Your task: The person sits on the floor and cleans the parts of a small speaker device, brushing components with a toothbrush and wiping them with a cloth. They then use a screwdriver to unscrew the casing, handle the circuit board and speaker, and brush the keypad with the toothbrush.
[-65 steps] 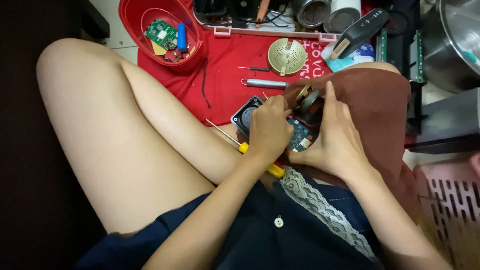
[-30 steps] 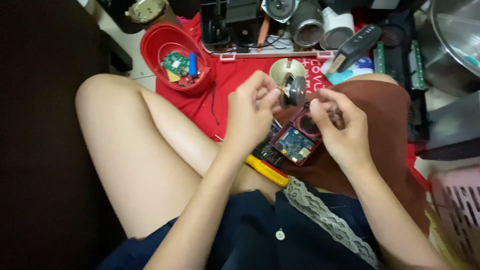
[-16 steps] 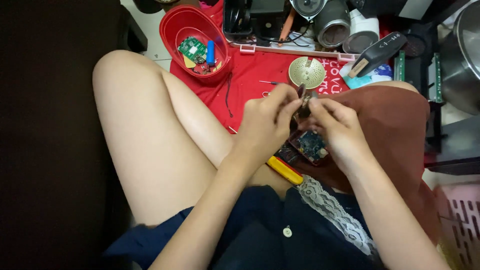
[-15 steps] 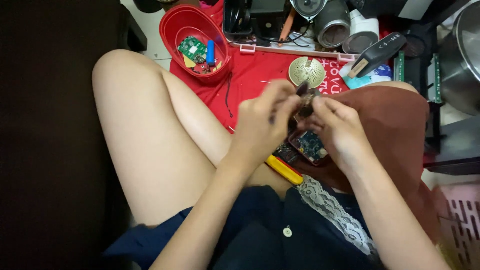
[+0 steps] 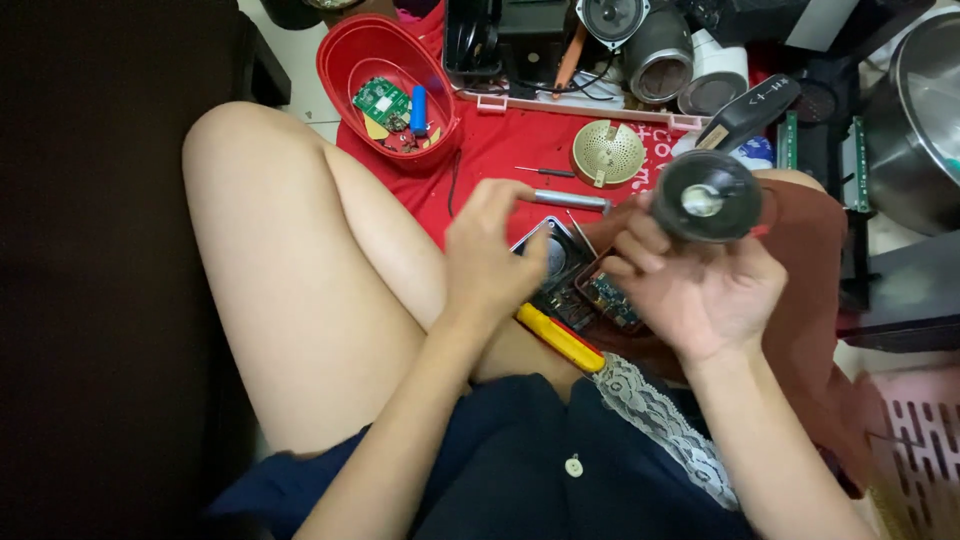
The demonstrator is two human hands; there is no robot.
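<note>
My right hand (image 5: 700, 290) holds a round black speaker driver (image 5: 706, 196) lifted above my lap, its silver centre facing up. Just to the left hovers my left hand (image 5: 490, 265), fingers loosely curled with nothing clearly in them. Under both hands, on my lap, lies an opened black device with a circuit board (image 5: 585, 285) showing. A yellow-handled screwdriver (image 5: 560, 338) rests across my thigh beside it.
A red cloth (image 5: 500, 160) carries a metal rod (image 5: 570, 199), a thin pin and a round cream grille (image 5: 608, 152). A red tub (image 5: 385, 50) with a green board sits at top left. Speakers, cylinders and a steel pot (image 5: 915, 110) crowd the far side.
My right hand has lifted the round speaker driver up and away from the opened device. My left hand has let go and moved left. The view has shifted slightly.
</note>
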